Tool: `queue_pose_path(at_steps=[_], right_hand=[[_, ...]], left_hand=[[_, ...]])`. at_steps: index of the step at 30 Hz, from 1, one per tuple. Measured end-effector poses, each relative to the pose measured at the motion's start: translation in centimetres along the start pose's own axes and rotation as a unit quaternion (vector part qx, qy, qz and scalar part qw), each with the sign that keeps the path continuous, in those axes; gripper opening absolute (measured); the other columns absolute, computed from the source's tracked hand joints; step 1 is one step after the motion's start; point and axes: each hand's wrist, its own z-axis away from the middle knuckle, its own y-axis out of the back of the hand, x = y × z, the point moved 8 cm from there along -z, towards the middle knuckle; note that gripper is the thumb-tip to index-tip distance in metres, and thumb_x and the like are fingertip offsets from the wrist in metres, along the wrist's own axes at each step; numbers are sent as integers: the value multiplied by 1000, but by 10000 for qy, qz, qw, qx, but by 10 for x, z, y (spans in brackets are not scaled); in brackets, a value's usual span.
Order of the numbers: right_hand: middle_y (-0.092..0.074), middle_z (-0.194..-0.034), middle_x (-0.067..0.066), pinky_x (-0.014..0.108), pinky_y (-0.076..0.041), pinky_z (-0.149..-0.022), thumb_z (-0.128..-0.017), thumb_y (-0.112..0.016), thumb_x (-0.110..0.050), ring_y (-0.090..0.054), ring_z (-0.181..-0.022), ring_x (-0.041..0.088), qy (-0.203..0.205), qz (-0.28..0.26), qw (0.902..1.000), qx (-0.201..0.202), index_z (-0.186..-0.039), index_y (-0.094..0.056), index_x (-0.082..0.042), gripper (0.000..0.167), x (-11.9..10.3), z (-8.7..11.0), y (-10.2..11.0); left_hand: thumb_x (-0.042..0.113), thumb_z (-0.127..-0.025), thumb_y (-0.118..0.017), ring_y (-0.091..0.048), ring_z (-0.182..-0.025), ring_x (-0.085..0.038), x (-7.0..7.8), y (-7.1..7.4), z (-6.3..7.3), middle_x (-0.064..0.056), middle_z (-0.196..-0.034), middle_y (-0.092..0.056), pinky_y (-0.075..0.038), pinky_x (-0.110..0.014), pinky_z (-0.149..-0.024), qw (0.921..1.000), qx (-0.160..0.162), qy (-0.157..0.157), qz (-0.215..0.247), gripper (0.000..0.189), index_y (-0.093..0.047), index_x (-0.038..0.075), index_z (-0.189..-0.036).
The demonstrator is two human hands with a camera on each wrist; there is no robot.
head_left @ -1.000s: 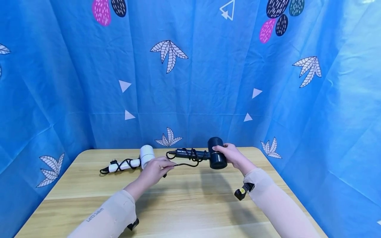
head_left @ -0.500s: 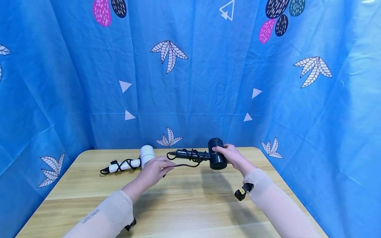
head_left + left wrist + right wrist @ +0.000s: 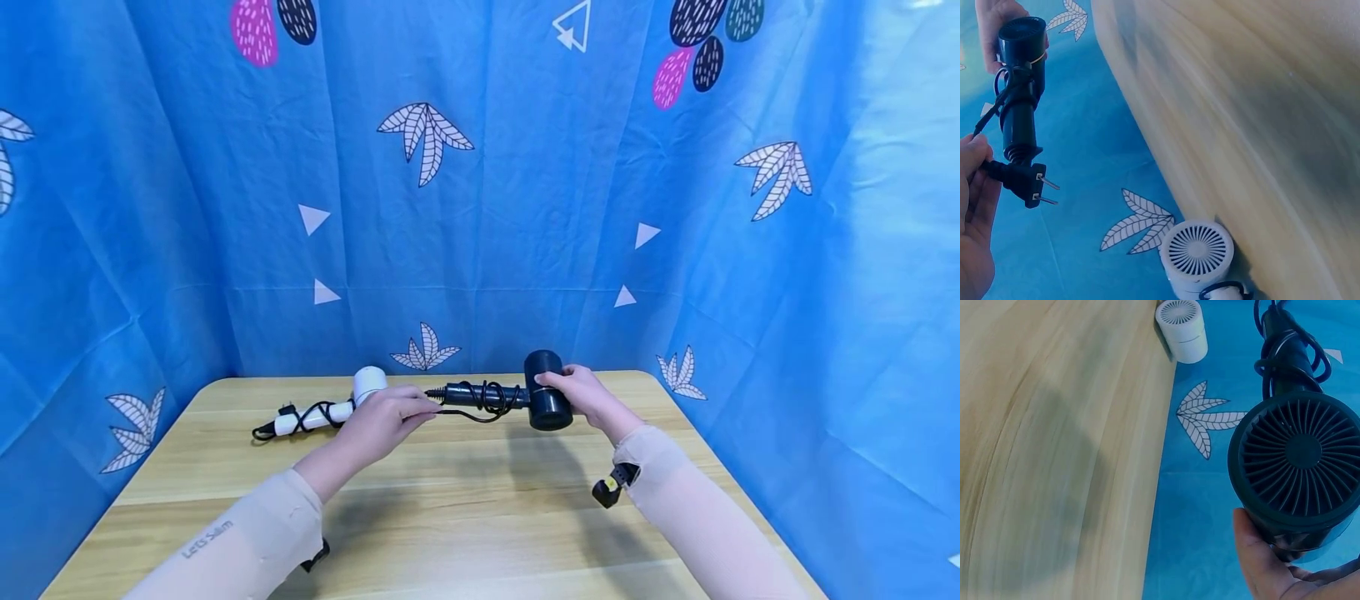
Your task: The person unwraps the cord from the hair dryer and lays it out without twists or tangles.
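Observation:
A black hair dryer is held above the back of the table, its handle pointing left. My right hand grips the dryer's barrel, with the slatted round end large in the right wrist view. The black cord winds round the handle. My left hand pinches the cord just behind its two-pin plug, seen in the left wrist view near the handle's end. The plug is hidden in the head view. Behind my left hand, a white hair dryer lies on the table, partly covered, its own black cord wrapped round its handle.
The light wooden table ends at the back against a patterned blue curtain, which also hangs at both sides. A small black device is strapped at the right wrist.
The left hand has turned slightly and risen closer to the handle's end, its forearm shifting left. The plug below that hand has gone out of sight in the head view. The black hair dryer sits marginally lower.

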Motion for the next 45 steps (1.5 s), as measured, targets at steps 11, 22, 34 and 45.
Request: queue_pose_path(at_steps=[11,22,34,45], right_hand=[[-52,-132,31,48,-57,-90,-92,-67,-37,-66,-106,33,52,0,10000,-68,-143,-33,8,76,1,1,-4],[-50,-134,32,48,-58,-89,-92,-66,-36,-65,-107,35,76,31,9999,-128,-145,-31,9,77,5,0,-7],[-50,-134,31,47,-57,-91,-91,-68,-36,-65,-108,35,90,93,9997,-200,-144,-32,9,78,6,-1,-9],[-50,-132,32,48,-57,-90,-92,-67,-34,-66,-106,35,230,160,9990,-337,-144,-31,11,77,8,-4,-11]], left_hand=[[5,-84,-80,-67,-84,-8,5,10,-7,7,-94,-72,-58,-22,-73,9996,29,-181,-229,24,-80,16,-105],[5,-82,-81,-66,-83,-10,10,20,-18,5,-95,-72,-57,-21,-70,9985,135,-399,-358,25,-80,15,-105],[8,-86,-79,-60,-76,-9,16,31,-29,5,-90,-71,-52,-22,-63,9960,400,-668,-449,19,-80,15,-105],[6,-86,-78,-60,-78,-9,15,37,-39,6,-94,-71,-52,-23,-64,9945,595,-710,-481,23,-79,17,-106]])
